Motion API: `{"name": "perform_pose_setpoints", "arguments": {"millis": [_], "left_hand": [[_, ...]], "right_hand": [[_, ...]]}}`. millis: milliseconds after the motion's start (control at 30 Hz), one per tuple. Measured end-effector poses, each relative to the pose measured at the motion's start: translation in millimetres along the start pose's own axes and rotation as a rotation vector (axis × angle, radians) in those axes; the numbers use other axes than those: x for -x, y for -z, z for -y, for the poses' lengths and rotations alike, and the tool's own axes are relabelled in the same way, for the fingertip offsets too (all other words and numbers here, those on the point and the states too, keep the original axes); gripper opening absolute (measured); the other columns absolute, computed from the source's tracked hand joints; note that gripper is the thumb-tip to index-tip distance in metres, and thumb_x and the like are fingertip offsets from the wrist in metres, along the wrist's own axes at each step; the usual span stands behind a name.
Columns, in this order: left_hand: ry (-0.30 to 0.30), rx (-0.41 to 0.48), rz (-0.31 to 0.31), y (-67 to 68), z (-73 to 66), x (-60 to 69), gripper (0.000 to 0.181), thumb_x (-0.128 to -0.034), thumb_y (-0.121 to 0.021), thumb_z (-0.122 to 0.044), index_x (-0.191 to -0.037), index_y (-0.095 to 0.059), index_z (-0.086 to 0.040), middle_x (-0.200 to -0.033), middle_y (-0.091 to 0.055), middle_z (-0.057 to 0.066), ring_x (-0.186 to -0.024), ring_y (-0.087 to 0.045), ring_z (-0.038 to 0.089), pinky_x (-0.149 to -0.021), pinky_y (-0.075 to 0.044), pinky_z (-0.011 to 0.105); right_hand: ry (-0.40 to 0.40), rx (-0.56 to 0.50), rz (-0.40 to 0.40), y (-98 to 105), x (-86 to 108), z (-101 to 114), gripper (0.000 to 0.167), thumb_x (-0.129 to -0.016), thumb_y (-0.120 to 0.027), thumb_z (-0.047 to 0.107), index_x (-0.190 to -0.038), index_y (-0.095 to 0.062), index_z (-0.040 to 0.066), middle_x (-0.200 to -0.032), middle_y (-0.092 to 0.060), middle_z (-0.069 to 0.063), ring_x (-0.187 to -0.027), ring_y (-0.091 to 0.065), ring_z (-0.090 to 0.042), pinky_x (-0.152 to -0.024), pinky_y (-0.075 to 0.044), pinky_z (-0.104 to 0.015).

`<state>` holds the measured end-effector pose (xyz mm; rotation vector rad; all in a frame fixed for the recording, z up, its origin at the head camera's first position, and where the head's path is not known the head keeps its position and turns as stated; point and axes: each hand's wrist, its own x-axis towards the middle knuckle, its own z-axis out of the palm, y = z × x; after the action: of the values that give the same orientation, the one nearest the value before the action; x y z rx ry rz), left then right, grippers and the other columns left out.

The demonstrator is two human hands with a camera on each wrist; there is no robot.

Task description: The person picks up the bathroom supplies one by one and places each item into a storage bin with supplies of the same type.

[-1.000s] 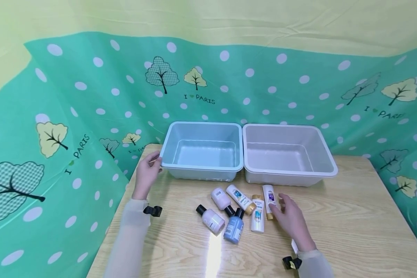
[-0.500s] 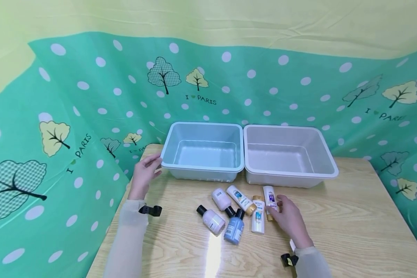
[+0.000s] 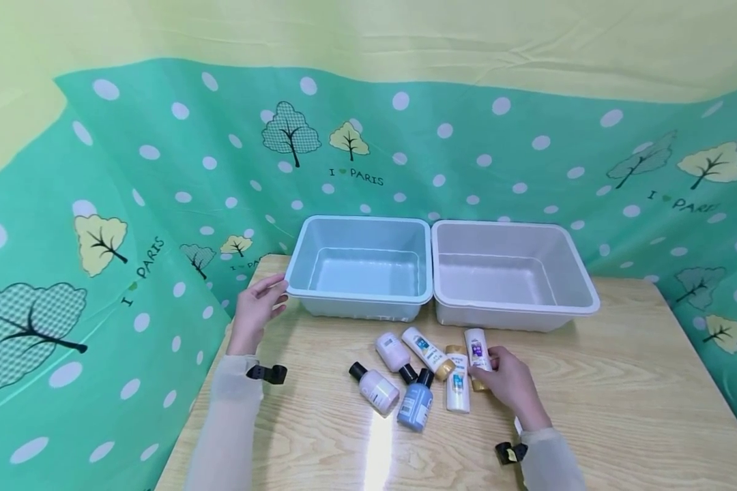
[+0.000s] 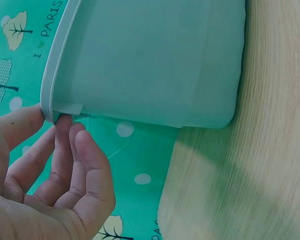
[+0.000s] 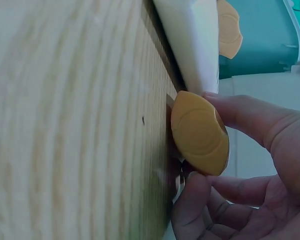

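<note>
In the head view my left hand (image 3: 256, 311) is at the near left corner of the light blue plastic bin (image 3: 364, 298). The left wrist view has the thumb and forefinger pinching the bin's rim (image 4: 49, 95), the other fingers loosely bent below. My right hand (image 3: 512, 383) grips a white bottle with a gold cap (image 3: 478, 351) that lies on the table, its purple label facing up. Thumb and fingers are on opposite sides of it, near the gold cap (image 5: 200, 134). Just left lies another white gold-capped bottle (image 3: 458, 390).
A pale grey-lilac bin (image 3: 516, 307) stands right beside the blue one. Left of the right hand lie a third gold-capped bottle (image 3: 425, 346), two pale pink black-capped bottles (image 3: 393, 351) and a blue black-capped bottle (image 3: 414, 407). A patterned green cloth (image 3: 442, 157) hangs behind the wooden table (image 3: 626, 382).
My right hand has moved slightly left and closed its fingers round the purple-labelled bottle. The left hand stays at the blue bin's corner, its wrist slightly shifted.
</note>
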<state>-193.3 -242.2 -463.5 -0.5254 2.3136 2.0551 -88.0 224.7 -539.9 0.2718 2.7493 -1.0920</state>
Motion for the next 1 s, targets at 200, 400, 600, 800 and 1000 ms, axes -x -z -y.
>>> {"name": "perform_pose_setpoints", "arguments": {"millis": [200,400,600,800,1000], "left_hand": [[0.001,0.012,0.003,-1.7,2.1,-0.7,0.043,-0.0951,-0.072,-0.031,-0.132,-0.066,-0.010,-0.103,-0.071,0.004,-0.091,-0.067,0.021,-0.081,-0.059,0.034],[0.011,0.008,-0.011,-1.2,3.0,0.1,0.044,-0.0951,-0.071,-0.033,-0.133,-0.066,-0.012,-0.106,-0.071,0.006,-0.096,-0.067,0.026,-0.078,-0.059,0.032],[0.021,0.019,-0.006,-0.8,2.6,-0.4,0.046,-0.0945,-0.072,-0.034,-0.134,-0.065,-0.012,-0.104,-0.072,0.004,-0.090,-0.069,0.019,-0.085,-0.058,0.037],[0.025,0.023,-0.004,-1.4,0.3,1.1,0.046,-0.0950,-0.071,-0.034,-0.134,-0.065,-0.011,-0.102,-0.071,0.003,-0.088,-0.069,0.017,-0.080,-0.059,0.032],[0.034,-0.008,-0.028,-1.9,-0.6,2.2,0.043,-0.0950,-0.071,-0.035,-0.133,-0.066,-0.014,-0.109,-0.071,0.006,-0.088,-0.069,0.016,-0.085,-0.058,0.036]], "right_hand": [[0.004,-0.036,-0.002,4.7,1.7,-4.2,0.055,-0.090,-0.074,0.023,-0.128,-0.054,-0.012,-0.096,-0.063,-0.014,-0.080,-0.058,-0.024,-0.065,-0.049,-0.033],[0.004,-0.107,-0.003,8.7,1.8,-5.7,0.054,-0.090,-0.075,0.020,-0.129,-0.054,-0.010,-0.098,-0.065,-0.015,-0.084,-0.061,-0.025,-0.069,-0.051,-0.033],[-0.052,-0.233,0.027,10.3,8.0,-9.5,0.054,-0.092,-0.075,0.025,-0.131,-0.054,-0.007,-0.108,-0.067,-0.019,-0.095,-0.064,-0.028,-0.074,-0.054,-0.033],[-0.128,-0.440,0.058,11.0,13.5,-10.4,0.053,-0.093,-0.075,0.019,-0.133,-0.052,-0.006,-0.113,-0.064,-0.020,-0.090,-0.065,-0.022,-0.070,-0.059,-0.033],[-0.107,-0.539,0.067,16.2,17.9,-4.4,0.055,-0.093,-0.075,0.016,-0.137,-0.050,-0.004,-0.112,-0.063,-0.020,-0.089,-0.065,-0.021,-0.071,-0.060,-0.035]]}}
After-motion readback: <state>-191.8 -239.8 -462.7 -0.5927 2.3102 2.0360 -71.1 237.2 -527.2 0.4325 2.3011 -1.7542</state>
